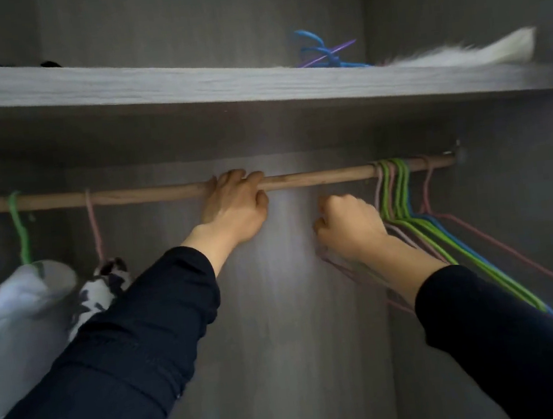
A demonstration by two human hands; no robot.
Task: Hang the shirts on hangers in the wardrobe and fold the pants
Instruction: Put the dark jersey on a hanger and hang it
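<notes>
Two dark-sleeved arms raised into a grey wood-grain wardrobe, frame somewhat blurred.

Across the top, a thick grey shelf. On it at right, a white fluffy item; just beside that, a tangle of blue and purple hangers; at far left, something dark, too little showing to name.

Under the shelf, a wooden rod spanning wall to wall.

At the rod's left end, a white shirt on a green hanger. Just beside it, a black-and-white patterned garment on a pink hanger.

At the right end, a bunch of bare hangers in green, blue and pink, hooks packed together, shoulders fanned down to the right.

Mid-rod, well apart from the hung garments, left hand clasped on the bar, fingers wrapped over the top.

Just below the rod and touching the left edge of the bunch, right hand clenched, apparently round the mauve hanger nearest it, thin wire trailing out beneath the wrist.
</notes>
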